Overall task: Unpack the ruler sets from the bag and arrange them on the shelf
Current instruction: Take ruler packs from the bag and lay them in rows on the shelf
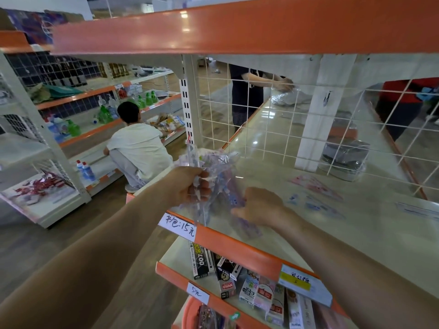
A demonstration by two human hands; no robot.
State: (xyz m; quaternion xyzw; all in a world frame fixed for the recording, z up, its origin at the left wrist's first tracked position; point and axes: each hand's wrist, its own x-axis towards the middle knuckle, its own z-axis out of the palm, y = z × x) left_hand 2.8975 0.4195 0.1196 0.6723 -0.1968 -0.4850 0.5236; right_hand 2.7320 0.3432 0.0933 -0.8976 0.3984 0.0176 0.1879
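Ruler sets in clear bag (215,179), held just above front edge of shelf (273,167). Left hand (190,184) curled tight round the bag top; right hand (259,207) fingers (240,211) clamped on one blurred set at the lower end. Steady the bag, draw the set straight out, and lay it flat beside the laid sets (316,184) to the right.

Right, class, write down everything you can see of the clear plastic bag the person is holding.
The clear plastic bag is thin, crinkled and see-through, with blurred blue, purple and pink ruler sets inside. It is held above the front left corner of the orange-edged shelf. The left hand grips its upper part; the right hand grips its lower side.
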